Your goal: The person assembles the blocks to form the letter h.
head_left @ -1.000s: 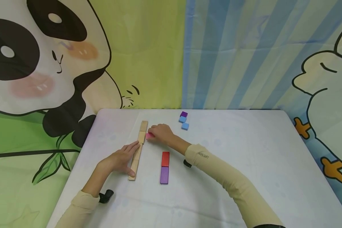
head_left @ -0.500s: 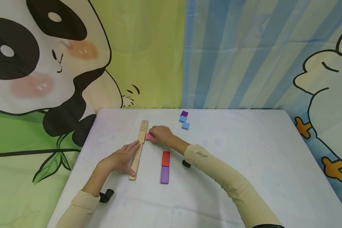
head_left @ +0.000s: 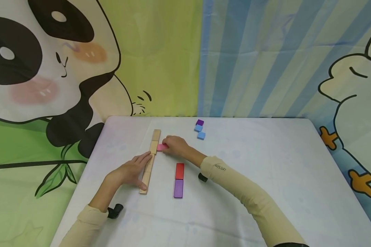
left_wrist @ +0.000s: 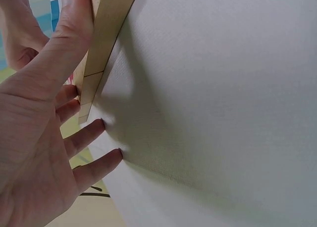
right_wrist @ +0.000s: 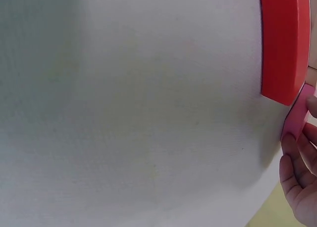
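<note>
A straight row of pale wooden blocks (head_left: 153,147), laid end to end, runs up the left part of the white table. Across its near half lies my left hand (head_left: 126,174), fingers spread, thumb at the near end. In the left wrist view, the thumb (left_wrist: 74,31) touches the side of the wood and two fingertips reach the tabletop. My right hand (head_left: 177,146) pinches a small pink block (head_left: 160,148) whose left end meets the right side of the row. Fingers partly cover that pink block (right_wrist: 297,113) in the right wrist view.
A red block (head_left: 180,171) and a purple block (head_left: 178,189) lie end to end right of the row. Farther back are two small blue blocks (head_left: 201,136) and a dark purple one (head_left: 200,122). A printed curtain (head_left: 250,61) hangs behind the table (head_left: 266,154).
The pink block has shifted slightly left against the wooden row, and more of it shows past the right hand's fingertips. The left hand stays in place on the row.
</note>
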Demonstrator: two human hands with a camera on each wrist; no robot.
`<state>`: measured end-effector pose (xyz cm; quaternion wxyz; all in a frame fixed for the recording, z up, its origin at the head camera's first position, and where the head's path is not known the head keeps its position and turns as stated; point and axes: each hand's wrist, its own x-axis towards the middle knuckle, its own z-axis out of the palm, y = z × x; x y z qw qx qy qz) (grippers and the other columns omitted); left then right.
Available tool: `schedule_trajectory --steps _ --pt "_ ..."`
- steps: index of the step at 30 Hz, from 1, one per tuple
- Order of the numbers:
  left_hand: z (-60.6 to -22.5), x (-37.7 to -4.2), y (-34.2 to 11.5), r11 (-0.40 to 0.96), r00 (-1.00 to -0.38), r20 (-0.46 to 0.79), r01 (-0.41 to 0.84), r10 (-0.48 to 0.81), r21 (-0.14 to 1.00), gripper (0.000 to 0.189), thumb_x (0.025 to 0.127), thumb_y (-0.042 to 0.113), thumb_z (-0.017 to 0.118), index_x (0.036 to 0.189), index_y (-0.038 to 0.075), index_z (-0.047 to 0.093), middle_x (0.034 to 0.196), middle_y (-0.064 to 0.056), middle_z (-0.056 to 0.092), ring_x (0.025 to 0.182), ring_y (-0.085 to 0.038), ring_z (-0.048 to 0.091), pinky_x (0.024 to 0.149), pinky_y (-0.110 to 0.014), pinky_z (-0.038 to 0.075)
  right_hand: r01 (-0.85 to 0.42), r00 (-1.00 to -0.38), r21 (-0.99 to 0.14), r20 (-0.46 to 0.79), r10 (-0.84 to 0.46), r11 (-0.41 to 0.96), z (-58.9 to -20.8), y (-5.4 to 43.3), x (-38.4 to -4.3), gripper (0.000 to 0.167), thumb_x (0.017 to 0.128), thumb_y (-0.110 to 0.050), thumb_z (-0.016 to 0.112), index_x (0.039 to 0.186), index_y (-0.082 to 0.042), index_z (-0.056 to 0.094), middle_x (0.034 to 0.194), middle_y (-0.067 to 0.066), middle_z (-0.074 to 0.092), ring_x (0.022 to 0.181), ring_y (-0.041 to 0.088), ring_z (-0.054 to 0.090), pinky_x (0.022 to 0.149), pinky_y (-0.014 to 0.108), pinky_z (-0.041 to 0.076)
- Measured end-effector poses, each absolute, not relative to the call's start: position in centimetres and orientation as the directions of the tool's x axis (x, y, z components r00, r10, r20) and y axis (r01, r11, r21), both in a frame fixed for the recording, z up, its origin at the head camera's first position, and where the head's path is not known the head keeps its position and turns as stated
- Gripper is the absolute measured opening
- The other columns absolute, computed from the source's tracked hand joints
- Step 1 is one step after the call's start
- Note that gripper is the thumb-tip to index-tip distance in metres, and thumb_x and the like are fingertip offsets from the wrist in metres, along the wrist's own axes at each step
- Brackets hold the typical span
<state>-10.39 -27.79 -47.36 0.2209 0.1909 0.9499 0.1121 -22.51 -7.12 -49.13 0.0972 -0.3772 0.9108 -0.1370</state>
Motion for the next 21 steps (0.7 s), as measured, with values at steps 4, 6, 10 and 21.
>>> schedule_trajectory --steps 4,6,10,21 --pt "-47.3 -10.4 -27.8 0.904 -0.832 -0.374 0.315 0.410 0.290 0.125 0.062 0.054 0.082 0.154 0.002 0.015 0.163 -0.015 0.013 0.144 -0.040 0.024 0.109 -0.061 0.033 -0.652 -0.700 -0.344 -0.070 -0.710 0.676 -49.1 -7.0 -22.5 0.031 0.091 -0.029 0.068 0.114 -0.009 0.070 0.092 0.002 0.064 0.077 0.010 0.049 0.065 0.020 0.039" --pt "-47.3 -10.3 -27.8 0.903 -0.833 -0.371 0.317 0.411 0.288 0.125 0.061 0.054 0.082 0.154 0.002 0.015 0.163 -0.015 0.013 0.144 -0.040 0.025 0.108 -0.060 0.034 -0.649 -0.701 -0.354 -0.066 -0.710 0.674 -49.0 -7.0 -22.4 0.031 0.091 -0.030 0.068 0.113 -0.008 0.070 0.092 0.003 0.065 0.077 0.011 0.049 0.066 0.020 0.039" --pt "-47.2 -10.3 -27.8 0.903 -0.833 -0.369 0.324 0.413 0.282 0.125 0.062 0.054 0.082 0.154 0.002 0.016 0.162 -0.015 0.013 0.144 -0.040 0.026 0.108 -0.060 0.035 -0.643 -0.700 -0.379 -0.062 -0.711 0.666 -48.9 -6.7 -22.3 0.030 0.093 -0.030 0.065 0.113 -0.008 0.070 0.097 0.004 0.066 0.082 0.012 0.053 0.072 0.022 0.046" --pt "-47.4 -10.4 -27.5 0.917 -0.834 -0.393 0.303 0.387 0.260 0.126 0.061 0.056 0.082 0.155 0.004 0.015 0.163 -0.013 0.013 0.144 -0.039 0.026 0.109 -0.059 0.035 -0.579 -0.752 -0.472 -0.007 -0.659 0.665 -48.2 -4.1 -23.0 0.041 0.103 -0.039 0.043 0.118 -0.011 0.068 0.115 0.005 0.068 0.109 0.018 0.063 0.095 0.035 0.052"
